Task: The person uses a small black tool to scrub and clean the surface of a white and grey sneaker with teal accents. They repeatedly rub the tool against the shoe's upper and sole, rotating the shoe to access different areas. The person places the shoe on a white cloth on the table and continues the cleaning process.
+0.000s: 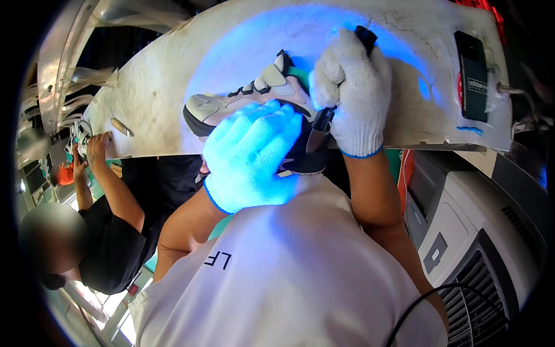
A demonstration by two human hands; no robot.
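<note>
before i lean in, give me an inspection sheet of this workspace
Surface: pale bench, stained, blue light across its middle
Job's things: grey shoe, toe pointing left
Clutter: dark phone at right; small tan item at left
Hands: gloved left hand lies on the shoe; gloved right hand grips a dark item, kind unclear
Cables: black cable curving at lower right
Surroundings: co-worker at left; pale vented machine at right

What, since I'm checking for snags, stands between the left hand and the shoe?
Only the knit glove it wears: the left hand lies over the shoe, with nothing else visible between them, though its palm side is hidden. The right hand is farther right, not between them.
</note>
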